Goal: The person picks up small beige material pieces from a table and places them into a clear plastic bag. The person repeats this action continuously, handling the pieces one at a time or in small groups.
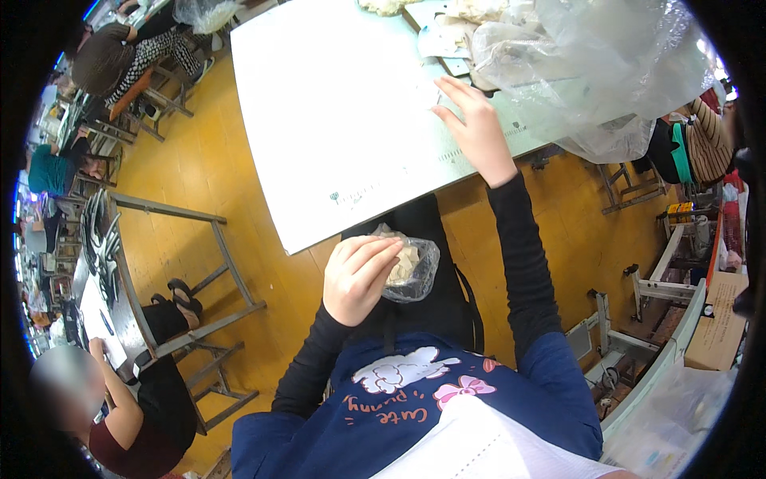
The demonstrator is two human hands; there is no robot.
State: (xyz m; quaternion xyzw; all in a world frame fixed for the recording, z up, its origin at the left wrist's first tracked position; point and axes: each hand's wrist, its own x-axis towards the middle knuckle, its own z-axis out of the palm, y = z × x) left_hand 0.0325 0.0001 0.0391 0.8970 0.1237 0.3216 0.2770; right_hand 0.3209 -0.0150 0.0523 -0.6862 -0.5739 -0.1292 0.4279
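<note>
My left hand (pixel 361 275) is closed around a small clear plastic bag (pixel 413 269) holding pale beige pieces, held over my lap just below the near edge of the white table (pixel 319 120). My right hand (pixel 476 128) rests flat on the table with fingers spread, beside a heap of crumpled clear plastic (pixel 590 72). Both forearms are in black sleeves. A dark blue apron with a cartoon print covers my chest.
Beige pieces and flat cards lie at the table's far edge under the plastic. A person (pixel 120 407) sits at a neighbouring table on the left; others work further back left. Metal frames, a cardboard box (pixel 718 319) and a yellow floor lie to the right.
</note>
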